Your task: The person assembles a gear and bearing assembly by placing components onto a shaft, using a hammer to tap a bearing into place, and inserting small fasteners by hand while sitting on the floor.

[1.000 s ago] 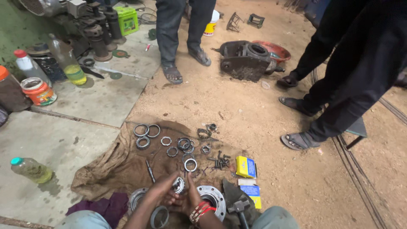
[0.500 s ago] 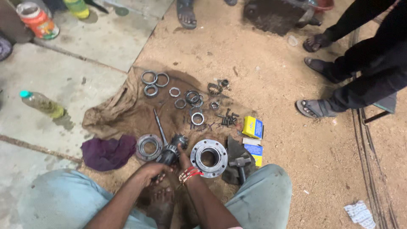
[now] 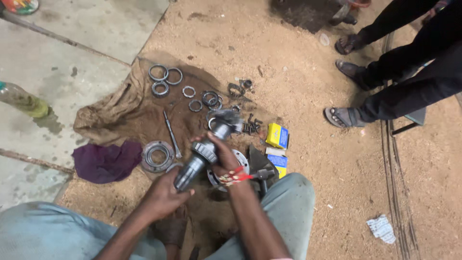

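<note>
At the bottom of the view, between the person's knees, both forearms rise toward twelve o'clock and meet on a greasy pinion shaft (image 3: 207, 149). The left hand (image 3: 161, 195) is wrapped shut around the shaft's lower splined end, knuckles up. The right hand (image 3: 222, 155), a red thread at the wrist, is clamped over the shaft's middle by the bearing, fingers curled across it. The shaft slants from seven o'clock up to one o'clock, its gear head blurred.

Half a second ago the hands were lower and the shaft lay down by the round flange (image 3: 239, 161); now it is lifted above the flange, and the view has shifted closer.

At nine o'clock of the hands lies a bearing housing (image 3: 157, 156), with a purple rag (image 3: 107, 160) beyond it. At three o'clock sit two yellow-and-blue boxes (image 3: 277, 136). Farther, at twelve o'clock, loose rings (image 3: 166, 76) lie on a brown sack (image 3: 120, 108). At two o'clock stand other people's sandalled feet (image 3: 342, 117).
</note>
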